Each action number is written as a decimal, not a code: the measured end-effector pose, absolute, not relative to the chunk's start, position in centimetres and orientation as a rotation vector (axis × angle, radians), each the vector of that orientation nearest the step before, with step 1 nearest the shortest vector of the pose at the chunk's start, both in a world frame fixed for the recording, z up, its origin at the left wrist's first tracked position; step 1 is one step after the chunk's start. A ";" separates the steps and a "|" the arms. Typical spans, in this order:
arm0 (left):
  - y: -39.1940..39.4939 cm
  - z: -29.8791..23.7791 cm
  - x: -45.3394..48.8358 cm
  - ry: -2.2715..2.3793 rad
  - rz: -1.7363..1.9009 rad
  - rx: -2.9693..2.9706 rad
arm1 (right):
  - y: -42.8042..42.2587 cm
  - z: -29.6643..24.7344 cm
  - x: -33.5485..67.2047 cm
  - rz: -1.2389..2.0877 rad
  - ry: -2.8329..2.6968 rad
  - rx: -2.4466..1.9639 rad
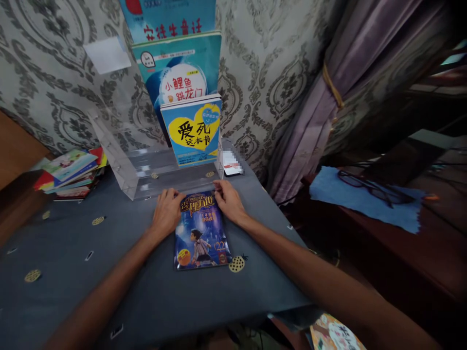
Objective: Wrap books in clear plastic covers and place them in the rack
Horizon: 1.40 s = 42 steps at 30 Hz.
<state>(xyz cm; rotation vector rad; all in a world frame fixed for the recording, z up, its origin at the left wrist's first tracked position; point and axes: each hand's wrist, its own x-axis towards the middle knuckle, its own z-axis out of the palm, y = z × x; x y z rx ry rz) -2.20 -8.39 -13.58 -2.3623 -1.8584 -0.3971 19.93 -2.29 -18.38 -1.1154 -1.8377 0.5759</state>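
A dark blue illustrated book (202, 232) lies flat on the grey tablecloth (146, 287), its top edge toward a clear acrylic display stand (120, 155). My left hand (167, 212) rests on the book's upper left corner with fingers curled onto it. On the upper right corner sits my right hand (228, 199), fingers gripping the edge. Three books stand stepped in the rack: a blue one with a yellow heart (192, 130) in front, a teal one (178, 73) behind, and a light blue one (168, 19) at the top.
A stack of colourful books (71, 172) lies at the table's back left. Patterned wallpaper is behind the stand, and a purple curtain (328, 97) hangs at the right. A blue cloth with glasses (365, 197) lies on a dark wooden surface to the right. Another book (333, 335) shows below the table edge.
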 end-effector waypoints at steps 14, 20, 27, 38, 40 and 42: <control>-5.5 -14.0 2.7 -1.659 -0.423 -2.681 | -2.2 -17.8 20.1 0.652 -1.794 -1.154; -5.7 -14.2 2.9 -1.642 -0.401 -2.645 | -2.3 -17.5 20.2 0.669 -1.823 -1.168; -5.7 -14.5 2.9 -1.612 -0.408 -2.618 | -2.0 -17.2 20.6 0.659 -1.932 -1.148; -5.9 -14.7 3.0 -1.575 -0.411 -2.591 | -1.9 -17.3 20.4 0.585 -2.021 -1.197; -6.0 -14.7 3.0 -1.551 -0.430 -2.602 | -2.0 -17.1 20.4 0.560 -2.025 -1.208; -5.9 -14.6 2.8 -1.493 -0.451 -2.643 | -2.0 -16.8 20.5 0.529 -2.024 -1.225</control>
